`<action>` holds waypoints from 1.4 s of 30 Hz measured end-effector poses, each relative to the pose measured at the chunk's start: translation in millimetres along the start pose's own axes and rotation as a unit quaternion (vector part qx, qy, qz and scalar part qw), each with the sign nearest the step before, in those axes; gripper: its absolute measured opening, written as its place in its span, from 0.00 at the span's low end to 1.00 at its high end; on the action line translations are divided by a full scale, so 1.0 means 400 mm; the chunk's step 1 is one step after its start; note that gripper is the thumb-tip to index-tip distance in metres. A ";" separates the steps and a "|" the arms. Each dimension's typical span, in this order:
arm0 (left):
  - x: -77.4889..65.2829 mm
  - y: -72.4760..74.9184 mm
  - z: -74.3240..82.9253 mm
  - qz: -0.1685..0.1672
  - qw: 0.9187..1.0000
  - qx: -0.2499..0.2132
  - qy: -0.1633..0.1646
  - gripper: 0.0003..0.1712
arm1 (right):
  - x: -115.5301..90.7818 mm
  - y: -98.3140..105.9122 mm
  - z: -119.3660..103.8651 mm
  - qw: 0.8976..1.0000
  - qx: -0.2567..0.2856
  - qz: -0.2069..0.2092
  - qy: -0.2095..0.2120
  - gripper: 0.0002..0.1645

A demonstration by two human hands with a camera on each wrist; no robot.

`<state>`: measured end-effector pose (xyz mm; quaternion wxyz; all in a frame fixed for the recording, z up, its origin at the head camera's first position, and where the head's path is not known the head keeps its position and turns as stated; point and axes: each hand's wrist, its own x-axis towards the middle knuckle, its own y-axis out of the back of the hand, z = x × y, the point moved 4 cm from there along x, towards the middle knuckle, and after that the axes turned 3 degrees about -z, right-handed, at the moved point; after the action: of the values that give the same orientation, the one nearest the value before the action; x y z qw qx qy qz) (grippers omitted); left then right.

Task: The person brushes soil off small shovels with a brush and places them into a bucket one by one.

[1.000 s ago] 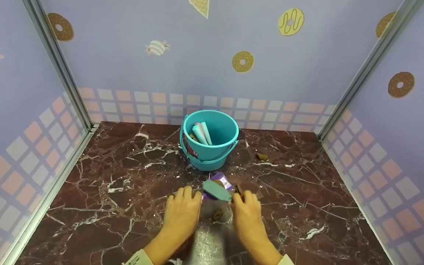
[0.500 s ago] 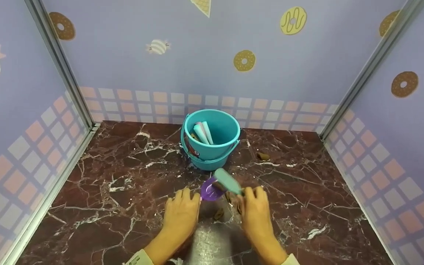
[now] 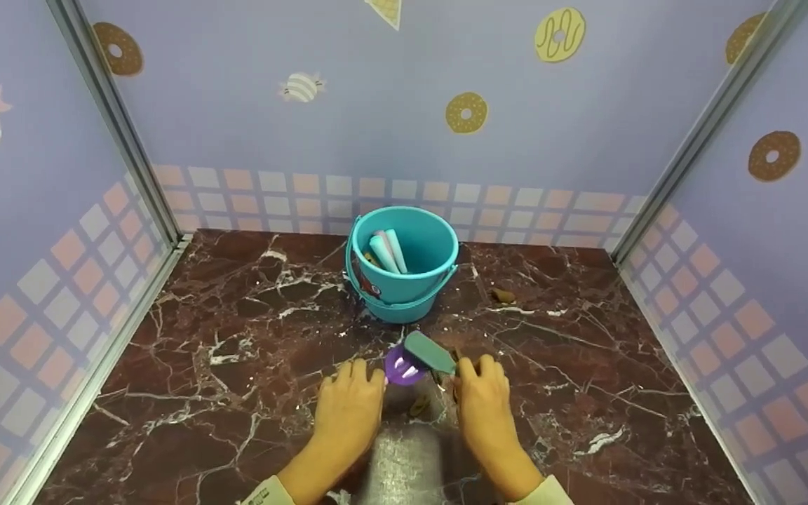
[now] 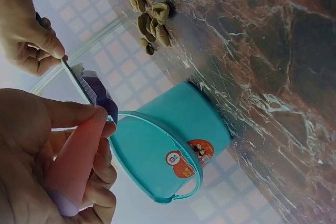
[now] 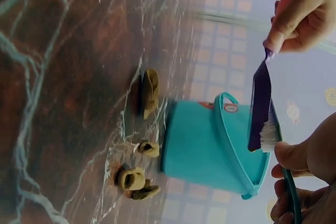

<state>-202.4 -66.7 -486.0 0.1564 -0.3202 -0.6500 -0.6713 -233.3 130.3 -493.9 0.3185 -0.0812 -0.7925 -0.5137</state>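
In the head view, my left hand point(image 3: 350, 407) holds a small purple scoop point(image 3: 401, 367) by its pink handle point(image 4: 79, 158), raised over the marbled surface. My right hand point(image 3: 486, 407) grips a green brush point(image 3: 430, 352) with white bristles point(image 5: 269, 134). Those bristles meet the scoop's blade in the right wrist view. Several curled brown pieces, like dried scraps, lie below the hands; one brown piece point(image 3: 419, 405) shows between them, and a cluster of brown pieces point(image 4: 149, 24) appears in the left wrist view. How much the scoop carries is hidden by the brush.
Beyond the hands stands a turquoise bucket point(image 3: 404, 291) with its handle down, holding rolled pale blue and pink items point(image 3: 388, 251). To its right lies another brown piece point(image 3: 504, 296). Patterned lilac walls point(image 3: 390, 126) enclose the back and both sides.
The scoop's blade has tipped and shifted slightly left; the brown piece seen on it earlier no longer shows there. The brush swung right, then back left over the scoop. The bucket stays put.
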 end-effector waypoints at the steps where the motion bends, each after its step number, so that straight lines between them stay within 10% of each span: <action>1: -0.001 -0.002 0.000 -0.003 1.000 -0.002 0.001 0.08 | 0.002 0.000 0.002 1.000 0.000 0.000 0.002 0.15; 14: 0.008 -0.001 -0.005 -0.032 0.999 -0.014 0.023 0.08 | -0.032 -0.002 -0.068 0.999 0.018 -0.042 0.012 0.12; 23: -0.008 -0.007 -0.016 -0.035 0.999 -0.020 0.027 0.09 | 0.019 -0.010 0.072 0.999 -0.018 0.009 -0.031 0.13; 26: -0.008 -0.025 -0.031 -0.106 0.989 -0.088 0.060 0.12 | 0.025 -0.004 0.098 0.998 -0.014 0.022 -0.053 0.15; 28: -0.005 -0.047 -0.046 -0.171 0.965 -0.171 0.101 0.13 | 0.023 0.003 0.095 0.998 0.002 0.029 -0.047 0.15; 30: -0.004 -0.075 -0.062 -0.237 0.909 -0.305 0.159 0.13 | 0.017 0.011 0.080 0.999 0.022 0.037 -0.030 0.13; 31: -0.006 -0.091 -0.067 -0.268 0.858 -0.394 0.193 0.13 | 0.015 0.015 0.071 0.998 0.030 0.043 -0.018 0.12; 32: -0.009 -0.105 -0.071 -0.292 0.791 -0.486 0.229 0.13 | 0.013 0.018 0.061 0.998 0.037 0.047 -0.008 0.11; 35: -0.025 -0.136 -0.073 -0.328 0.553 -0.691 0.330 0.14 | 0.005 0.024 0.034 0.998 0.051 0.047 0.010 0.10; 36: -0.031 -0.142 -0.072 -0.335 0.485 -0.726 0.355 0.14 | 0.002 0.025 0.026 0.998 0.054 0.041 0.013 0.10; 37: -0.036 -0.145 -0.070 -0.342 0.438 -0.747 0.367 0.14 | -0.002 0.026 0.017 0.998 0.056 0.034 0.017 0.10; 39: -0.041 -0.149 -0.067 -0.347 0.386 -0.767 0.377 0.15 | -0.010 0.027 -0.002 0.998 0.061 0.015 0.024 0.10; 42: -0.046 -0.149 -0.059 -0.353 0.348 -0.780 0.381 0.16 | -0.020 0.024 -0.025 0.996 0.074 -0.003 0.045 0.10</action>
<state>-231.5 -87.2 -542.5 -0.1847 0.2519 0.2439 -0.9181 -218.3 127.6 -488.6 0.3572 -0.0316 -0.8134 -0.4581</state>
